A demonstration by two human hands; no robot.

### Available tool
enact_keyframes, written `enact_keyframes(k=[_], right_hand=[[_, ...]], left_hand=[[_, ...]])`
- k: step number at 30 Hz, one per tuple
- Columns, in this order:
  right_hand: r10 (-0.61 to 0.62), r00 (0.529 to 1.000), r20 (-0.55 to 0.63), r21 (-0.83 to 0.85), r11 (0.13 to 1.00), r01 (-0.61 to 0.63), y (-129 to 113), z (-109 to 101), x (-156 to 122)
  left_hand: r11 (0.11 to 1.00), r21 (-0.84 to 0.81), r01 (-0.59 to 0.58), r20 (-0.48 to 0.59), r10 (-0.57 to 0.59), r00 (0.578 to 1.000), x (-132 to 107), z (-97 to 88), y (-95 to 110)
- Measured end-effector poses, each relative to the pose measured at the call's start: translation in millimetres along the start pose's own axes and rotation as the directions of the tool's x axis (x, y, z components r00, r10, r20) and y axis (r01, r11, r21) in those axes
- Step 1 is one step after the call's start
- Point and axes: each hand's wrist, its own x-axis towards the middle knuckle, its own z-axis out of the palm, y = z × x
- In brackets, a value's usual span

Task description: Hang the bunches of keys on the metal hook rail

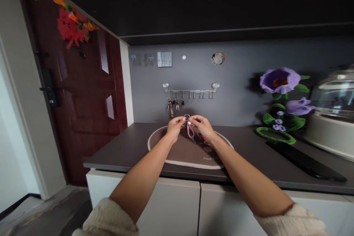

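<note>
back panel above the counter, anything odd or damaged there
Yes: a round hole in the back panel, above the right end of the hook rail, shows pale crumpled material inside. It looks uncovered and unfinished against the smooth surface around it.

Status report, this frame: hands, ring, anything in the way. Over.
Left hand and right hand pinched at the metal ring. Pink strap hanging below, seen against the mat. Nothing visibly blocking either.

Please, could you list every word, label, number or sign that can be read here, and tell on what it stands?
"have" (probably), on the brown mat; anything after it is hidden or blurred.
Not readable: the small marks on the pale switch panel, too blurred.
</note>
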Motion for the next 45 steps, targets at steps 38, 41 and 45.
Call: enact_keyframes(k=[38,41,45], right_hand=[[0.206,0.89,-0.408,0.222,0.967,-0.122,-13.9,13.7,118.1],[0.217,0.88,-0.422,0.22,0.966,-0.133,-5.9,12.6,120.9],[0.218,0.877,-0.428,0.198,0.969,-0.144,1.4,10.8,118.7]], left_hand=[[0.649,0.709,-0.276,0.1,0.294,0.95,11.8,-14.1,-19.7],[0.657,0.704,-0.27,0.092,0.292,0.952,12.0,-14.7,-20.8],[0.663,0.701,-0.261,0.09,0.281,0.956,13.1,-16.0,-22.8]])
